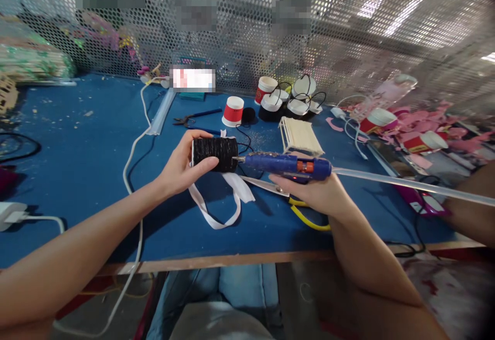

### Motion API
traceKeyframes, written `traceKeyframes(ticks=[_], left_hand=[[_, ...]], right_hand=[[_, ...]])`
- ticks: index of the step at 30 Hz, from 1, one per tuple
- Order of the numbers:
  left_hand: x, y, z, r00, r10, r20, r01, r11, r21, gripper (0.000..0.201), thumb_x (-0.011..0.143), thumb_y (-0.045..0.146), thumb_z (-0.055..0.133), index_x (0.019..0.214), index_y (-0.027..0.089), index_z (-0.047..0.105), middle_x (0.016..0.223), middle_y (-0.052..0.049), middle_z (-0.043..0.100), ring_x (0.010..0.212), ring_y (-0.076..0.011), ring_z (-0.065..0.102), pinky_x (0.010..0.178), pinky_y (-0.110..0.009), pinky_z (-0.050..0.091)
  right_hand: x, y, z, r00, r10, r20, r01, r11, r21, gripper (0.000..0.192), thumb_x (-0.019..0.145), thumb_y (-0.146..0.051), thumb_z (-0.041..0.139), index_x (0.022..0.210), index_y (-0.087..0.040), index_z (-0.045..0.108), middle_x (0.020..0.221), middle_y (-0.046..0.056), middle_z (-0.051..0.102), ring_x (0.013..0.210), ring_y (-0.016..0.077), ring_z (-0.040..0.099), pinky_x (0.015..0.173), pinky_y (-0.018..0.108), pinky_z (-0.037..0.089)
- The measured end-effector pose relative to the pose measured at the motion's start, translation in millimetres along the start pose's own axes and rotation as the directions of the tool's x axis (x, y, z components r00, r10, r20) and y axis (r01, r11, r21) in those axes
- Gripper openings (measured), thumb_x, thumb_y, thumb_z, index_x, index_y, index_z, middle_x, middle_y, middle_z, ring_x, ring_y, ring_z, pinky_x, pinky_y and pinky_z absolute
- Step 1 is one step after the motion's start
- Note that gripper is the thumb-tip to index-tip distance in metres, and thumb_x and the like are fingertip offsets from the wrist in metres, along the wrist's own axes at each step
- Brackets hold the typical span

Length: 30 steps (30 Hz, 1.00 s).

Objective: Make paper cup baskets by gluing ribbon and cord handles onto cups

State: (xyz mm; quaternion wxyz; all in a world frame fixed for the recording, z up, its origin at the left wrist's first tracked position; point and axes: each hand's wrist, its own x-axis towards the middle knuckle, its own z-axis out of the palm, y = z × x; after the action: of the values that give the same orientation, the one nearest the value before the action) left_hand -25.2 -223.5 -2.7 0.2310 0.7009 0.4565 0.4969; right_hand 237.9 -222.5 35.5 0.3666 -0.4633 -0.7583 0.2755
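In the middle of the head view my left hand point(189, 162) is closed round a paper cup wrapped in black cord point(214, 154), which lies on its side. My right hand point(317, 193) grips a blue hot glue gun point(270, 163), its nozzle at the cup's right end; whether the tip touches cannot be told. A long clear glue stick point(410, 184) sticks out of the gun's back. White ribbon point(216, 221) loops down below the cup onto the table. Scissors with yellow handles point(309, 220) lie partly hidden under my right hand.
On the blue table point(88, 118) stand a red and white paper cup point(233, 112) and several black-wrapped cups point(270, 108). Pliers point(197, 116) and a small stick-built stand point(301, 136) lie nearby. A white cable point(129, 164) crosses on the left; another person's arm point(474, 203) is at right.
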Motion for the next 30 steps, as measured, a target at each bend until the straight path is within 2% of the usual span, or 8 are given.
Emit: traceKeyframes(ticks=[3, 8, 12, 18, 23, 27, 30], left_hand=[[-0.3, 0.6, 0.3, 0.999, 0.033, -0.004, -0.033, 0.999, 0.028, 0.041, 0.075, 0.041, 0.062, 0.108, 0.019, 0.048, 0.086, -0.002, 0.056, 0.071, -0.0146, 0.053, 0.063, -0.028, 0.044], [-1.1, -2.4, 0.5, 0.994, 0.108, 0.004, -0.108, 0.991, 0.074, 0.044, 0.074, 0.042, 0.063, 0.109, 0.019, 0.048, 0.096, -0.005, 0.056, 0.078, -0.0169, 0.055, 0.068, -0.031, 0.046], [-1.6, -4.2, 0.4, 0.985, 0.169, 0.026, -0.170, 0.981, 0.094, 0.047, 0.073, 0.041, 0.064, 0.110, 0.018, 0.047, 0.100, -0.007, 0.055, 0.084, -0.0190, 0.056, 0.072, -0.032, 0.047], [-1.9, -4.9, 1.2, 0.970, 0.239, 0.040, -0.242, 0.962, 0.126, 0.048, 0.072, 0.038, 0.066, 0.112, 0.019, 0.046, 0.102, -0.008, 0.055, 0.091, -0.0209, 0.056, 0.078, -0.035, 0.048], [-2.0, -6.4, 1.7, 0.960, 0.274, 0.064, -0.279, 0.954, 0.109, 0.050, 0.072, 0.039, 0.067, 0.113, 0.020, 0.046, 0.104, -0.008, 0.054, 0.095, -0.0217, 0.056, 0.081, -0.036, 0.047], [-2.0, -6.6, 1.9, 0.965, 0.258, 0.051, -0.262, 0.957, 0.123, 0.049, 0.072, 0.039, 0.067, 0.112, 0.020, 0.046, 0.103, -0.008, 0.055, 0.094, -0.0213, 0.056, 0.080, -0.036, 0.047], [-2.2, -5.4, 2.2, 0.977, 0.212, 0.025, -0.213, 0.971, 0.109, 0.048, 0.072, 0.042, 0.066, 0.111, 0.021, 0.047, 0.102, -0.007, 0.056, 0.089, -0.0201, 0.057, 0.077, -0.034, 0.048]], right_hand=[[-0.2, -1.0, 2.5, 0.997, 0.032, -0.075, -0.032, 0.999, 0.004, 0.027, 0.063, -0.035, 0.074, 0.077, -0.020, 0.057, 0.066, 0.000, 0.061, 0.054, 0.0137, 0.057, 0.054, 0.029, 0.052], [1.1, -3.3, 5.6, 0.992, 0.000, -0.126, 0.001, 1.000, 0.013, 0.020, 0.063, -0.030, 0.073, 0.072, -0.021, 0.057, 0.067, 0.001, 0.063, 0.064, 0.0171, 0.063, 0.063, 0.032, 0.056], [1.9, -1.8, 7.6, 0.984, 0.013, -0.179, -0.006, 0.999, 0.039, 0.025, 0.062, -0.031, 0.073, 0.079, -0.021, 0.059, 0.071, 0.002, 0.066, 0.067, 0.0182, 0.064, 0.065, 0.033, 0.056], [2.4, 0.1, 6.4, 0.986, -0.022, -0.167, 0.014, 0.999, -0.049, 0.021, 0.065, -0.036, 0.071, 0.071, -0.021, 0.057, 0.068, 0.002, 0.064, 0.065, 0.0180, 0.063, 0.065, 0.033, 0.056], [3.2, -1.7, 5.9, 0.984, -0.039, -0.172, 0.028, 0.997, -0.070, 0.021, 0.065, -0.037, 0.071, 0.071, -0.022, 0.057, 0.070, 0.003, 0.064, 0.067, 0.0183, 0.063, 0.064, 0.032, 0.055], [2.9, -2.6, 6.9, 0.987, -0.051, -0.155, 0.045, 0.998, -0.041, 0.021, 0.064, -0.034, 0.071, 0.068, -0.022, 0.055, 0.065, 0.001, 0.062, 0.060, 0.0162, 0.059, 0.058, 0.030, 0.054], [1.4, -3.3, 7.6, 0.992, -0.003, -0.127, 0.003, 1.000, -0.004, 0.022, 0.063, -0.035, 0.072, 0.069, -0.022, 0.055, 0.062, -0.001, 0.061, 0.056, 0.0148, 0.058, 0.055, 0.028, 0.053]])
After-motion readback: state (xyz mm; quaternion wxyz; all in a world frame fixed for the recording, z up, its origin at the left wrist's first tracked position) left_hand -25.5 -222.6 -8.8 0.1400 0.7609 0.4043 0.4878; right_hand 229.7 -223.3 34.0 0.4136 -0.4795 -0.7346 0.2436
